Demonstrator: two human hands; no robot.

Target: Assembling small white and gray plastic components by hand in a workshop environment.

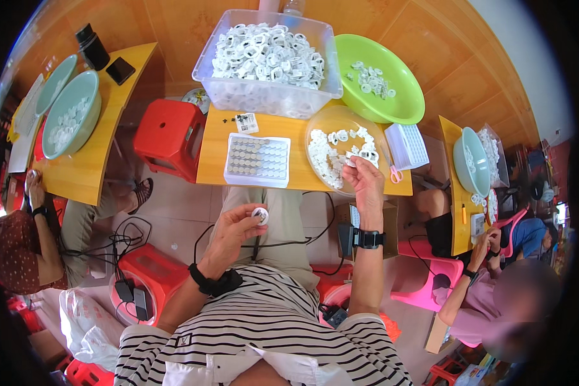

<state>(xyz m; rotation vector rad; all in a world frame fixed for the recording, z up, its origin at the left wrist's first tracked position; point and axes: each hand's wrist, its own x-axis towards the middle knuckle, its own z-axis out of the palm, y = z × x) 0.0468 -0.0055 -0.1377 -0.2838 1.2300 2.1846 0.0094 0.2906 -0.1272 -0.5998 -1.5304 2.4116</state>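
My left hand (228, 235) is closed in front of my lap, thumb and fingers pinching a small round white plastic part (260, 214) with dark marks on its face. My right hand (368, 182) reaches over a clear round bowl (333, 118) at the table's right side. Its fingertips are pinched on a small white plastic part (350, 161), partly hidden by the fingers. Loose white parts (321, 154) lie in that bowl. To its left, a white tray (264, 184) holds rows of grey round pieces. Behind the tray lies a small clear bag (246, 123) with black bits beside it.
A large clear bin (270, 96) heaped with white rings and a green basin (408, 96) stand at the back. Stacked white trays (410, 148) and pink-handled scissors (395, 174) lie right. A red stool (167, 138) stands left. Co-workers sit at both side tables; cables cross the floor.
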